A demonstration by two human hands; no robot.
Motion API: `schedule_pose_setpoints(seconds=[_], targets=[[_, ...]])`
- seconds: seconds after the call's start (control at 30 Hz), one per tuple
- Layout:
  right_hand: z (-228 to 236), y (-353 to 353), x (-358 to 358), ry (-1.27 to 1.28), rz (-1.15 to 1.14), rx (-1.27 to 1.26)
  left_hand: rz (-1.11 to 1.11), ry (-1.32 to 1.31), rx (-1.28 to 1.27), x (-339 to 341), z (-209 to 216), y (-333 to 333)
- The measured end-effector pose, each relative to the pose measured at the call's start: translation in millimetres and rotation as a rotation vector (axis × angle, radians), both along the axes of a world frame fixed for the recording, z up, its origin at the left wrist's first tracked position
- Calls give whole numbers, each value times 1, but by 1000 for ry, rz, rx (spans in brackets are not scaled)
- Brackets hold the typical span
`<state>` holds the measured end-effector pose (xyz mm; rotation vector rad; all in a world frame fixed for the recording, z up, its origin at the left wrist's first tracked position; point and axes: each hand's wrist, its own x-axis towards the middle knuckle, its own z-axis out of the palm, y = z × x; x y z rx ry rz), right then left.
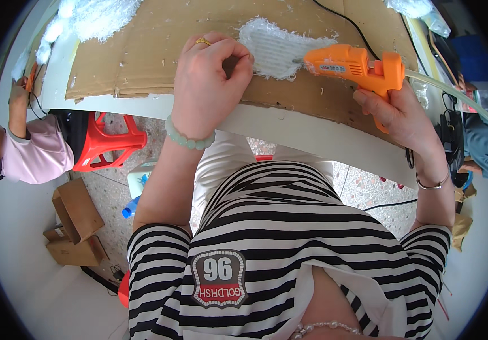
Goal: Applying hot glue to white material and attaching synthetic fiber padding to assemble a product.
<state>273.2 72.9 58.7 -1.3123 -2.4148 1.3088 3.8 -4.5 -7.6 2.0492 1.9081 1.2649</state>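
My right hand (394,116) is wrapped round the handle of an orange hot glue gun (343,61). The gun's metal nozzle points left, right at a white fuzzy-edged piece of fabric (278,50) lying on brown cardboard (159,59). A pale glue stick (453,90) sticks out of the gun's back end. Beside the fabric's left edge is my left hand (212,73), its thumb and forefinger pressed together in a pinch. Whatever those fingertips hold is hidden or too small to name.
White fluffy material (99,20) is heaped at the far left, with more in a bag (419,11) at the far right. A black cord (346,17) crosses the cardboard. To the left, another person (40,147) sits on a red stool (111,141). Cardboard boxes (77,221) stand on the floor.
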Motion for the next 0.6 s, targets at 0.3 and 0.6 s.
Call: schedule_pose_setpoints(seconds=[0.3,0.6], targets=[[4,-7,-4,23,-39,-57,-15,-17,6,0,0,0],[4,-10,-8,1,52,35,-25,-27,126,-1,-3,2]])
